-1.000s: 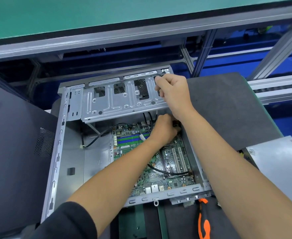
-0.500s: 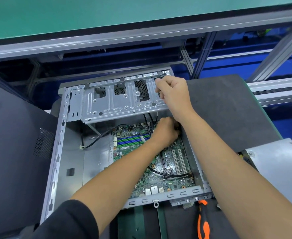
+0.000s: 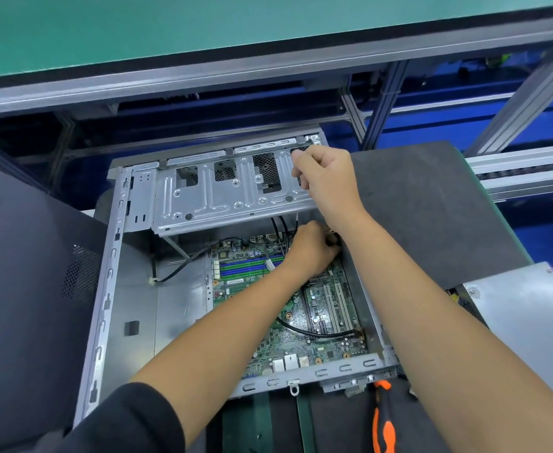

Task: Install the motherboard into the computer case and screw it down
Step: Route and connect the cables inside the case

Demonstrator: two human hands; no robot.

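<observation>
A person's two bare hands worked inside an open computer case that lay on its side on a dark mat. The green motherboard sat flat on the floor of the case, toward its right wall, with blue and green memory slots at its far left corner.

The right hand reached to the far end of the case, its fingers curled round the right end of the raised metal drive cage, gripping it. The left hand was just below the cage's near edge, over the far right part of the motherboard, with its fingers curled among black cables; what it pinched there could not be told.

Another black cable ran across the near part of the board to its right edge. An orange-and-black screwdriver lay on the mat just near of the case's near right corner. A grey metal panel rested well to the right.
</observation>
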